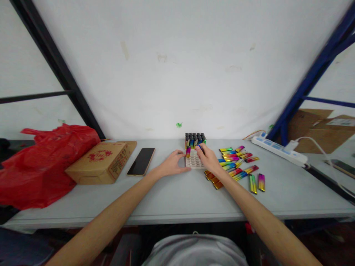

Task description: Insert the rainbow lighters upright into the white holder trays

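A small white tray (pixel 194 162) with rows of round-cornered pockets sits near the middle of the table. My left hand (pixel 173 163) grips its left side, thumb at the near corner and fingers at the far one. One shiny purple-and-yellow lighter case (pixel 188 152) stands upright at the tray's far left. Over the tray's right part, my right hand (pixel 206 157) is closed on a lighter case (pixel 198 147), of which only a bluish end shows; the fingers hide the rest. Several loose rainbow-coloured metallic lighter cases (pixel 230 166) lie to the right, partly behind my right wrist.
Upright black-topped lighters (pixel 195 139) stand in rows behind the tray, close to the wall. A phone (pixel 141 161), a cardboard box (pixel 100 162) and a red plastic bag (pixel 50 162) occupy the left. At right lies a white power strip (pixel 280 149) with a cable.
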A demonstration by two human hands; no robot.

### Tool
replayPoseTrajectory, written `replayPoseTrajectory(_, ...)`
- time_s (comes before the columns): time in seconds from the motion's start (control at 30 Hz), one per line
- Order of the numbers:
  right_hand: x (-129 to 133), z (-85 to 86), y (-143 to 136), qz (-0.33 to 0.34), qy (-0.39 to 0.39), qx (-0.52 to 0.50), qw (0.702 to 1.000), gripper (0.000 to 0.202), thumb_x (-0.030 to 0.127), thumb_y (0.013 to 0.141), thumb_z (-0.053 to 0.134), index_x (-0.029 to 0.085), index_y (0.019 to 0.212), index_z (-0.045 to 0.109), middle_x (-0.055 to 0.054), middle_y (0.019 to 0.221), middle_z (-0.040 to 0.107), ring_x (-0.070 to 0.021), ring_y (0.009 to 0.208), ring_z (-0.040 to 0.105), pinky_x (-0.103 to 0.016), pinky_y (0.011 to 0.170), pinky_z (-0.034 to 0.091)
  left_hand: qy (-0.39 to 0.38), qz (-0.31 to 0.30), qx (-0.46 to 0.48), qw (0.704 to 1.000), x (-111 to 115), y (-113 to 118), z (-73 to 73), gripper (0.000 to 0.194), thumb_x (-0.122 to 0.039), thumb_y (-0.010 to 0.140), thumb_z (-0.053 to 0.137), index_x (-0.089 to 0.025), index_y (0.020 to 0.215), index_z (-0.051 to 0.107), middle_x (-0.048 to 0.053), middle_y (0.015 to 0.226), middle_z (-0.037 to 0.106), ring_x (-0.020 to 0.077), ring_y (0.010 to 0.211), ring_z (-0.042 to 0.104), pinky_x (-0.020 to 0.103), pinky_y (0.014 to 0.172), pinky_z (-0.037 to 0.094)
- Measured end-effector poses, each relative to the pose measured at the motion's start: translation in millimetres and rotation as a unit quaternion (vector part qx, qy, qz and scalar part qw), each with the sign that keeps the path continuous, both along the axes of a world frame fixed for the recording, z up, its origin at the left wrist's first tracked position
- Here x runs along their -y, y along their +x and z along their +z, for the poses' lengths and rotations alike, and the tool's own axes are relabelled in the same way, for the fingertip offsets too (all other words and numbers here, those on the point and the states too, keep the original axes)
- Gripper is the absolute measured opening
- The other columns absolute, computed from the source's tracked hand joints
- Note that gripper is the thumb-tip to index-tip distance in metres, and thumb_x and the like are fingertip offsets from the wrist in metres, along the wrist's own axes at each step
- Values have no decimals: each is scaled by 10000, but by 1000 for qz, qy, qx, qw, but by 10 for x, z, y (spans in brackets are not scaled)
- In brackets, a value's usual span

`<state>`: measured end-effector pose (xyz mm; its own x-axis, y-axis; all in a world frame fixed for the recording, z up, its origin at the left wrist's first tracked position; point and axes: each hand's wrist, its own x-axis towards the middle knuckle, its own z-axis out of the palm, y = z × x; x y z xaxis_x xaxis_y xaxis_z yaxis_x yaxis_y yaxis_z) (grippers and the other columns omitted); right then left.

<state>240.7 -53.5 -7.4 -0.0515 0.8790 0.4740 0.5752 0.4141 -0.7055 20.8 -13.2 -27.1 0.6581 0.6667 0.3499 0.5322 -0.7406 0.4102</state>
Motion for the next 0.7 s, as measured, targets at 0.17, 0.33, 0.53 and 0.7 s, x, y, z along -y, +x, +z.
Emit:
replayPoseTrajectory(0.17, -32, -29, -3, 29, 87, 92, 992, 407, 521, 1055, 394, 207, 884, 590, -58, 872, 616, -201, 837, 577, -297, 749, 424, -13, -6, -7, 1000, -18, -18, 13, 695, -582, 782, 774, -149, 1311, 650, 167, 1330, 603, 318, 1247, 602, 444, 1136, 457)
replayPoseTrajectory(0.33, -43, -45, -1, 19, 62, 136, 989, 412, 494, 1071, 402, 221, 787, 522, 0, 689, 571, -169, 650, 537, -284, 641, 368, -15, -7, 0, 1000, -37, -31, 11, 699, -603, 762, 787, -179, 1304, 661, 153, 1323, 615, 327, 1231, 611, 455, 1117, 475)
replayPoseTrajectory(0.53, -108, -128, 14, 11, 36, 136, 990, 273, 382, 1088, 417, 222, 892, 523, -39, 804, 709, -197, 769, 664, -275, 685, 412, -18, -11, -3, 1000, -54, -36, -17, 729, -623, 778, 772, -151, 1320, 654, 171, 1331, 600, 323, 1245, 597, 447, 1137, 455)
replayPoseTrajectory(0.7, -125, -147, 13, 32, 18, 182, 983, 220, 338, 1099, 414, 207, 972, 538, -64, 895, 750, -205, 849, 702, -276, 737, 433, -23, -13, 0, 1000, -59, -29, -24, 730, -633, 777, 771, -161, 1321, 653, 163, 1322, 605, 325, 1240, 594, 452, 1127, 462)
